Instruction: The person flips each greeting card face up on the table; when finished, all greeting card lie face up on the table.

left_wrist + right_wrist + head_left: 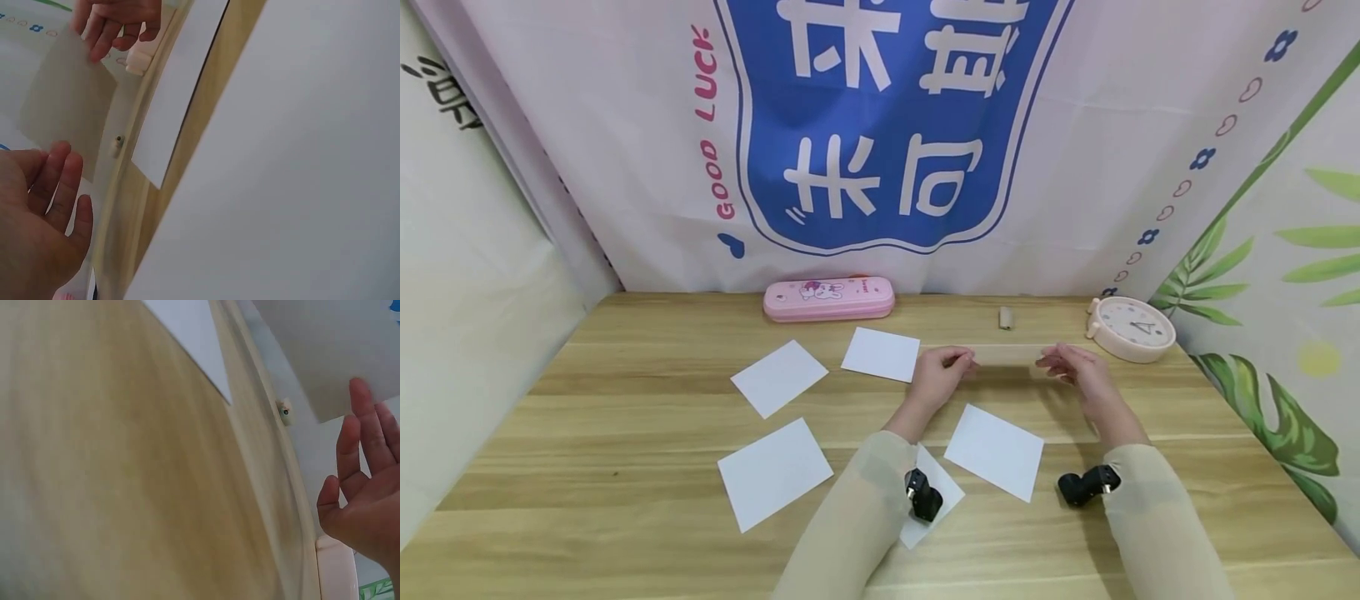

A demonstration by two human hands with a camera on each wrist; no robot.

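Note:
A rectangular sheet of paper, greyish on its shaded side, is held up between the two hands; from the head view it shows nearly edge-on. My left hand pinches one end between thumb and fingers. At the opposite end my right hand grips the sheet, its fingers lying along the shaded face in the right wrist view. Below and nearer to me lies a white card. Another white card lies just left of the left hand, and a third card is partly covered by the left sleeve.
Two more white cards lie at the left on the wooden table. Along the back stand a pink pencil case, a small grey-beige piece and a pink round clock. Printed cloth hangs behind.

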